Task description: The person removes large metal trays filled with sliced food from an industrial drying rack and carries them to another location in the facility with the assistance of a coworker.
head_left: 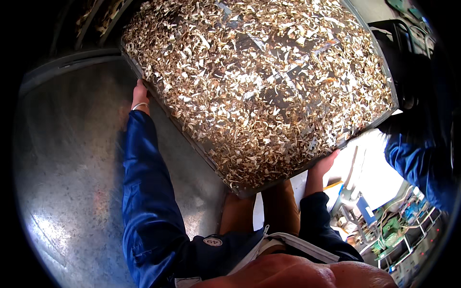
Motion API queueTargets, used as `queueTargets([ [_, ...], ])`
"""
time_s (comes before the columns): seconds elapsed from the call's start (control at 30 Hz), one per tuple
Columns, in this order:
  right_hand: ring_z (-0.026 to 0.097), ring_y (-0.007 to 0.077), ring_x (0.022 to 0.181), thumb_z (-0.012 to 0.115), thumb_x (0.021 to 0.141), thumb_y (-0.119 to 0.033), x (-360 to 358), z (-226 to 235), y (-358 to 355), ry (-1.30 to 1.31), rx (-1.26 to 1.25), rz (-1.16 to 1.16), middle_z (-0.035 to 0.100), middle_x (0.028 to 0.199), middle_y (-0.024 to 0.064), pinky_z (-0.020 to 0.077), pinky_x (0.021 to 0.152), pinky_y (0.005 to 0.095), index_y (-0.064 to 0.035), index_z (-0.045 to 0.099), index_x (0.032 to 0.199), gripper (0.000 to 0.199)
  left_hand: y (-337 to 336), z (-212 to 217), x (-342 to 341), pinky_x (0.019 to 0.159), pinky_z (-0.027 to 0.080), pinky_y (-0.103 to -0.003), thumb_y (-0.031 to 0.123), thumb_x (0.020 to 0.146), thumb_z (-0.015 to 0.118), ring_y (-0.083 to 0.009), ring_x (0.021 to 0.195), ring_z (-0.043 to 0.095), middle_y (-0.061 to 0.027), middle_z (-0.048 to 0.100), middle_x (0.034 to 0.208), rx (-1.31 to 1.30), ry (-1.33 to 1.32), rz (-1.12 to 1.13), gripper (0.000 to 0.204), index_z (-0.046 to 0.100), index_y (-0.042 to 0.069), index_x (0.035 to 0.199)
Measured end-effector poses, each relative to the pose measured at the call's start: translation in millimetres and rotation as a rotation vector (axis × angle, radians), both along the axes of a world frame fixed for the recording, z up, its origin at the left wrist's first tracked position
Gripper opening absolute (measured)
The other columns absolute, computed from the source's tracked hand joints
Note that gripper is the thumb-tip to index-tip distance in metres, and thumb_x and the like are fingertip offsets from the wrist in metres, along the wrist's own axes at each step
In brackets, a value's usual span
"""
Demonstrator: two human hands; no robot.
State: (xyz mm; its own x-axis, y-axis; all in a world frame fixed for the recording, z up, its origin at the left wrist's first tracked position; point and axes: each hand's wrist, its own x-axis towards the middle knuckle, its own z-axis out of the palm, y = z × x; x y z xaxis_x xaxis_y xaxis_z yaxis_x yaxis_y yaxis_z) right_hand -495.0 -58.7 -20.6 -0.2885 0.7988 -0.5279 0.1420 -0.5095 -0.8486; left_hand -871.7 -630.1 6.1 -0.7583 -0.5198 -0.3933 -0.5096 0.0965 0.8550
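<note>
A large dark-framed mesh tray [187, 134] fills the upper middle of the view, tilted with one corner toward me. Curled, pale and brown dried slices [269, 139], perhaps mushroom, lie spread over it in an uneven layer, with bare mesh showing near its middle. My left hand [139, 96], a white band at its wrist, grips the tray's left edge; its fingers are partly hidden beneath the frame. My right hand [324, 164] is closed on the near right edge, its fingers mostly under the tray.
Slatted racks [98, 24] with similar slices stand at the upper left, beside a grey metal surface [72, 139]. On the right, another person's blue sleeve [418, 163] is close to the tray's corner. Cables and green-and-blue equipment [394, 230] crowd the lower right.
</note>
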Motion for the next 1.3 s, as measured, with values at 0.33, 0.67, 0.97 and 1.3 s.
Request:
queueTargets([
  [0.33,0.054,0.0227,0.100,0.034,0.095,-0.046,-8.2,-14.6,-4.6,-0.131,0.140,-0.024,0.057,0.113,0.0146,0.0388,0.091,0.0315,0.0080,0.050,0.119,0.061,19.4,4.6,-10.2,0.063,0.045,-0.035,0.047,0.092,0.039,-0.0181,0.070,0.053,-0.0037,0.056,0.076,-0.094,0.026,-0.004,0.051,0.060,0.000,0.097],
  [0.67,0.052,0.0202,0.096,0.037,0.095,-0.046,-30.5,-48.8,14.4,-0.152,0.216,0.051,0.060,0.105,0.0125,0.0375,0.089,0.0311,0.0066,0.056,0.110,0.058,-3.9,-2.4,-54.8,0.050,0.041,-0.029,0.049,0.091,0.038,-0.0138,0.068,0.057,0.0007,0.063,0.088,0.081,0.077,-0.383,0.042,0.058,0.015,0.105],
  [0.97,0.053,0.0251,0.081,0.037,0.095,-0.045,-31.6,-33.0,36.1,-0.224,0.292,-0.075,0.061,0.086,0.0190,0.0397,0.079,0.0363,0.0053,0.060,0.092,0.055,8.8,-3.3,-87.6,0.069,0.050,-0.040,0.030,0.090,0.042,-0.0252,0.078,0.060,-0.0093,0.063,0.090,0.068,-0.147,-0.620,0.030,0.058,0.006,0.098],
  [1.3,0.054,0.0243,0.092,0.035,0.095,-0.047,-66.4,-15.5,37.9,-0.098,0.248,0.007,0.061,0.097,0.0179,0.0386,0.087,0.0328,0.0067,0.059,0.103,0.060,-40.5,17.4,-132.3,0.073,0.049,-0.045,0.026,0.087,0.045,-0.0255,0.082,0.060,-0.0082,0.064,0.091,-0.155,-0.171,-0.628,0.025,0.059,0.007,0.095],
])
